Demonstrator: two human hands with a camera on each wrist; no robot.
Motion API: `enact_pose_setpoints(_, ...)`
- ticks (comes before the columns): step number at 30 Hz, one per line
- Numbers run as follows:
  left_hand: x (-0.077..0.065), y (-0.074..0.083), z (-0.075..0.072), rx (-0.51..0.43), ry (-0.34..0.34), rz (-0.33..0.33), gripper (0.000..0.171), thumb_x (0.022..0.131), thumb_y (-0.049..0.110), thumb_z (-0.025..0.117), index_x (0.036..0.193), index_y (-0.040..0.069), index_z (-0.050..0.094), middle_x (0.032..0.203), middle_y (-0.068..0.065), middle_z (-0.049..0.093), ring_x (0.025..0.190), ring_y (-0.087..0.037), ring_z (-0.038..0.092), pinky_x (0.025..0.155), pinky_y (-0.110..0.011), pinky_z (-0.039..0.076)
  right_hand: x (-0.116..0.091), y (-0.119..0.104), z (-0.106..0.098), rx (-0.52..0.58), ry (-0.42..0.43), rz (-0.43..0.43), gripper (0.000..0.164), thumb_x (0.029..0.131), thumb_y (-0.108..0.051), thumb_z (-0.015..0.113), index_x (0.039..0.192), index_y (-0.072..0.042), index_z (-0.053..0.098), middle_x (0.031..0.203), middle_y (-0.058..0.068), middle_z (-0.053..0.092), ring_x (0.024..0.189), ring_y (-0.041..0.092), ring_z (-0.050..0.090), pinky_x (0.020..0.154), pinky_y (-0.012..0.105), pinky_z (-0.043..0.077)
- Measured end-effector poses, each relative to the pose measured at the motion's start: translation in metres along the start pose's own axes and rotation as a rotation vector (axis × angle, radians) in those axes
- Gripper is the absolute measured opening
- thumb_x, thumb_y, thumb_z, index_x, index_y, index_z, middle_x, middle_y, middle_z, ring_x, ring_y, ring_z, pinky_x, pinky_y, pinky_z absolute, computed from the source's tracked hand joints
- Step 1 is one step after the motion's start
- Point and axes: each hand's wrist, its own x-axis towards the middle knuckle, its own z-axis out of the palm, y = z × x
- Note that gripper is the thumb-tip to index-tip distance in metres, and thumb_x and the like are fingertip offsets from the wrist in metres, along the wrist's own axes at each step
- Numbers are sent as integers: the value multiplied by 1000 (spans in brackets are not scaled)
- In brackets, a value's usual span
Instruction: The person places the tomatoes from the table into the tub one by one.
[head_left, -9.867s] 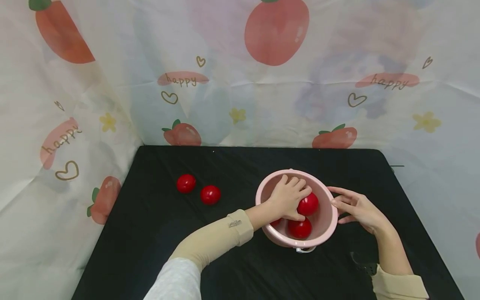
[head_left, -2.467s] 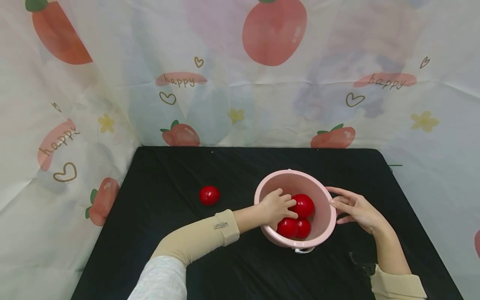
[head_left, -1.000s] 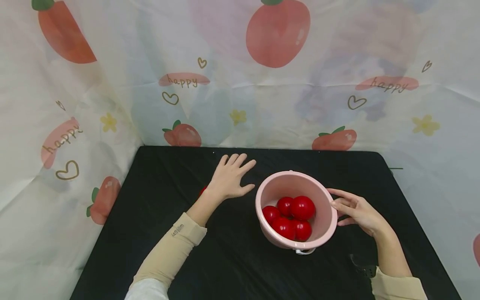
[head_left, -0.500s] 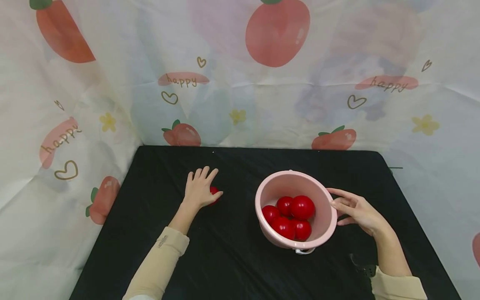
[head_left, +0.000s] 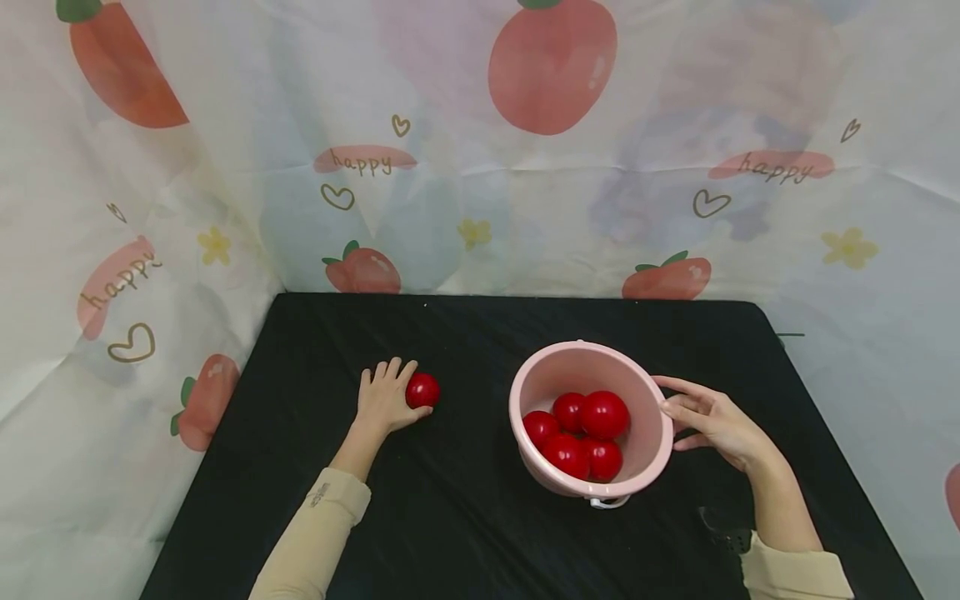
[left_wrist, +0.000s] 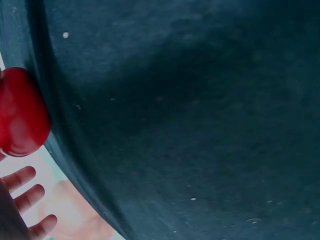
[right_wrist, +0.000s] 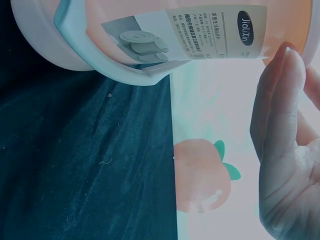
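Note:
A shiny red ball [head_left: 423, 391] lies on the black-covered table, left of the bucket. My left hand [head_left: 384, 400] is right beside it, the ball between thumb and index finger, the fingers spread rather than curled round it. In the left wrist view, the ball [left_wrist: 22, 112] is partly cut off at the left edge, with fingertips below it. A pink bucket [head_left: 540, 367] holds several more red balls [head_left: 604, 415]. At its right side my right hand [head_left: 723, 425] touches the outer wall near the rim with extended fingers and thumb. The right wrist view shows the thumb against the bucket's wall.
The black cloth-covered table [head_left: 450, 533] ends at a fruit-patterned curtain [head_left: 480, 192] behind and along the left side. A white handle [head_left: 611, 502] hangs at the bucket's front. A printed label [right_wrist: 220, 32] is stuck on its outer wall.
Red balls that lay on the left were moved by my left hand into the bucket. That hand then left the bucket and came leftward, down beside the remaining ball. My right hand stayed at the bucket.

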Motion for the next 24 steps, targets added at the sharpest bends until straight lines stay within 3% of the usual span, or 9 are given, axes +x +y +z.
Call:
enact_pose_setpoints(13, -2, -4, 13, -17, -23, -25, 79, 69, 58, 64, 131, 15, 43, 124, -12, 45, 113, -30, 38, 94, -51, 31, 0, 2, 0, -6, 1, 2, 38, 93, -11, 51, 131, -12, 46, 94, -7, 68, 74, 19, 66, 61, 37, 54)
enact_pose_setpoints(24, 1, -3, 13, -8, -8, -3, 76, 70, 59, 63, 128, 13, 46, 122, -13, 46, 111, -30, 39, 91, -50, 33, 0, 2, 0, -15, 4, 1, 40, 93, -12, 51, 132, -9, 44, 94, -7, 68, 75, 21, 66, 61, 37, 54)
